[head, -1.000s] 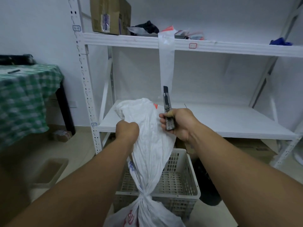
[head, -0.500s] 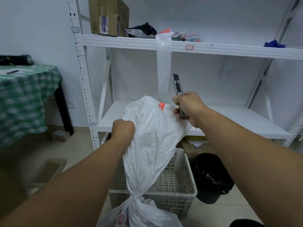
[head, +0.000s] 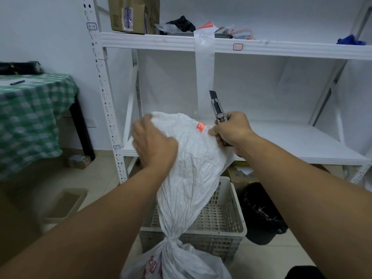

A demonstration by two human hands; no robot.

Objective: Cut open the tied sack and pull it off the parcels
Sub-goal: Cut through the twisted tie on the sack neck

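The white sack (head: pixel 193 168) hangs between the two hands above the plastic basket (head: pixel 227 222), its long axis running from the bulging end at twelve o'clock down to the tied knot (head: pixel 170 239) at six o'clock; no cut shows in it yet. The left hand (head: pixel 153 143) lies loosely spread over the bulge at about ten o'clock, fingers half open and gripping nothing firmly; the right hand (head: pixel 231 130) is closed round the utility knife (head: pixel 217 108), blade pointing to twelve o'clock, clear of the fabric, while its fingers pinch the sack's edge at two o'clock. The right hand is the nearer to a cut, I judge, but the knot lies well below both, at six o'clock from the blade.
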